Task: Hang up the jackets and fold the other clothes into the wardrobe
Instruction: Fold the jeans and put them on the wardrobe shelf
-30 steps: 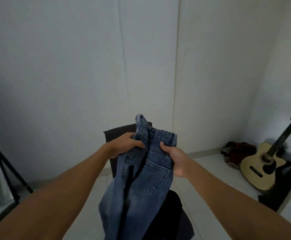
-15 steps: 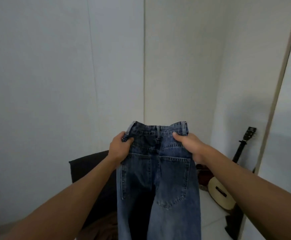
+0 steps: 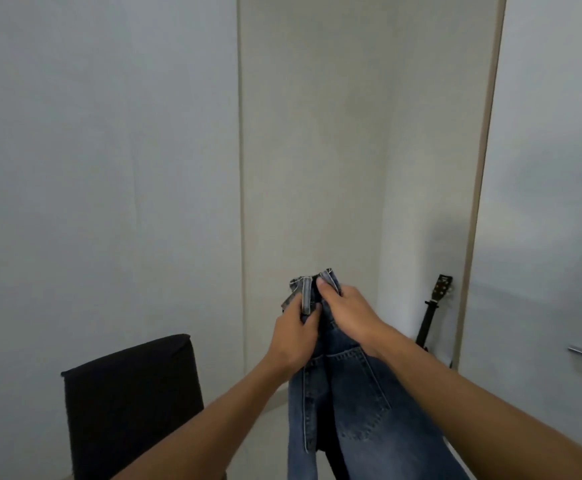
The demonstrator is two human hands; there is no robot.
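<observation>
We hold a pair of faded blue denim jeans (image 3: 345, 393) up in the lower middle of the frame, in front of the pale wall panels, with the legs hanging down out of the bottom edge. Our left hand (image 3: 294, 336) and right hand (image 3: 348, 315) sit close together, almost touching, at the waistband, which is gathered between them; the fingers of both are curled and pinching the doubled band, the right thumb laid along its top edge. We judge the denim to be fairly heavy for cloth, limp overall but stiff along the seams and band, not slippery and not fragile, so it should hang straight under its own weight and keep a crease. The waistband, thick and stitched, looks the surest place to hold, one hand at each end; a hold lower on the legs would likely let the top flop over. A black fabric-covered chair back (image 3: 130, 403) stands at lower left, and a dark guitar neck and headstock (image 3: 435, 306) lean against the wall at right, both apart from the jeans.
</observation>
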